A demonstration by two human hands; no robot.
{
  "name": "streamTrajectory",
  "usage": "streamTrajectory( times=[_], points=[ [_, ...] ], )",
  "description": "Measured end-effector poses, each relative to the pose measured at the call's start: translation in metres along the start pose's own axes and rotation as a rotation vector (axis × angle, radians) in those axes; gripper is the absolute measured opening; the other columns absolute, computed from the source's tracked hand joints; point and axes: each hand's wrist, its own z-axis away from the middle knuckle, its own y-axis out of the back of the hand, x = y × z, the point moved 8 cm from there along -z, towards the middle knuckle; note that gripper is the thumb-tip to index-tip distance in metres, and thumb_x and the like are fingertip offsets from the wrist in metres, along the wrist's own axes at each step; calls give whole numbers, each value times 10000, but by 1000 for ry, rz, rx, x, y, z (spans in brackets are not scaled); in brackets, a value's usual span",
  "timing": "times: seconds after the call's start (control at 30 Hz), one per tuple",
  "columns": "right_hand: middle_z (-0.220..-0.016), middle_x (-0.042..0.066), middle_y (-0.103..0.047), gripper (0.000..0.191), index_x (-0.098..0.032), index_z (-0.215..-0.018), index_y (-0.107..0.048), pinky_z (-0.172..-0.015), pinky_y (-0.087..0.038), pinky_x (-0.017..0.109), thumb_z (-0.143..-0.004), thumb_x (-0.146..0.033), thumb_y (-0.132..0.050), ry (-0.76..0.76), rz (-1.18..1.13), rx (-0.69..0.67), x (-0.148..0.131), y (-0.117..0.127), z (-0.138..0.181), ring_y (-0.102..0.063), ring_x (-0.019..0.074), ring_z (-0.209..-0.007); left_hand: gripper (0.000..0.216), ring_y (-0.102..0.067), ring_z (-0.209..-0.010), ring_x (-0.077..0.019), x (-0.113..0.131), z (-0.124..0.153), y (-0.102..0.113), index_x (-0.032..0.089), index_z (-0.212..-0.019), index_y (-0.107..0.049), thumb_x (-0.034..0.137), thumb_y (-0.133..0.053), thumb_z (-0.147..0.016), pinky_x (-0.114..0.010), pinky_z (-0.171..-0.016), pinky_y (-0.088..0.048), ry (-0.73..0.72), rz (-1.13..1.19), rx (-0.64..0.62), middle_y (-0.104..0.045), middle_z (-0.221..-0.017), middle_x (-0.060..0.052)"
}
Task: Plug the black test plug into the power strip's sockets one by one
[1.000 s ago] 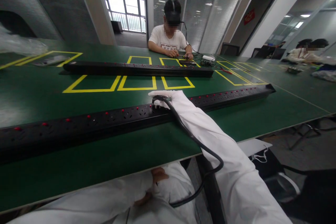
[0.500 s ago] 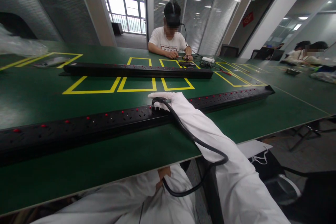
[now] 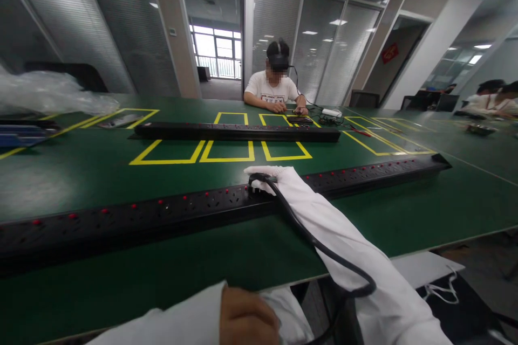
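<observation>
In a white glove, my right hand (image 3: 272,177) is closed on a black plug (image 3: 257,178) with its pale prongs pointing down. It is held at a long black power strip (image 3: 178,215) with red buttons and rows of sockets; I cannot tell whether the prongs touch it. A thick black cord (image 3: 301,223) runs from the plug along my right sleeve, down past the table edge. My bare left hand (image 3: 247,317) is low in front of me, its fingers curled and partly cut off by the lower edge. Whatever it holds is hidden.
A second black power strip (image 3: 238,132) lies farther back across yellow tape outlines on the green table (image 3: 194,275). Beyond it sits a person (image 3: 267,89) wearing a headset, near a white adapter (image 3: 332,112) and wires. Clear plastic wrapping (image 3: 52,94) lies at the left.
The camera view has tilted up and shifted left. My left hand has risen from my lap into fuller view. My right hand still holds the plug at about the same place on the strip.
</observation>
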Motion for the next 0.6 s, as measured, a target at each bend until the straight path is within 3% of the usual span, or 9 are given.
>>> streamTrajectory(
  times=[0.1,0.17,0.27,0.37,0.43,0.6],
  points=[
    [-933,13,-695,367,-235,-1128,-655,-814,-509,242,-772,-323,-632,0,-32,2,3,-1,-2,-650,137,-830,289,-614,-944,-154,-20,-24,59,289,-1130,-564,333,-445,-871,-247,-852,-485,-106,-245,113,-672,-1030,4],
    [-916,18,-695,379,-219,-1130,-656,-792,-512,235,-770,-334,-632,2,-39,10,5,-4,-3,-648,134,-796,395,-557,-1073,-238,-48,-44,83,203,-1211,-486,326,-508,-836,-374,-931,-439,-4,-555,147,-612,-1161,-87],
    [-914,3,-694,388,-228,-1131,-654,-830,-500,242,-761,-345,-644,40,-10,32,6,-9,-3,-645,140,-839,697,-477,-1152,-367,-88,-71,78,54,-1265,-412,463,-609,-737,-508,-956,-371,136,-799,26,-507,-1261,-232],
    [-980,-10,-690,381,-261,-1148,-638,-868,-486,251,-785,-375,-623,129,87,34,5,-13,-3,-642,146,-907,690,-572,-966,-353,-112,-86,58,46,-1211,-461,533,-579,-737,-481,-820,-438,294,-839,-74,-592,-1108,-205],
    [-1049,-19,-676,377,-278,-1179,-615,-853,-487,235,-820,-387,-586,249,232,24,-3,-15,-1,-639,144,-928,678,-589,-870,-344,-118,-89,51,47,-1170,-497,558,-573,-729,-461,-735,-448,371,-871,-91,-613,-1019,-187],
    [-1168,-2,-626,441,-237,-1275,-533,-713,-509,283,-865,-398,-514,524,668,-46,-22,-27,14,-640,191,-851,622,-588,-822,-304,-118,-93,52,93,-1046,-563,608,-588,-699,-408,-701,-439,377,-908,-84,-617,-940,-152]
  ],
)
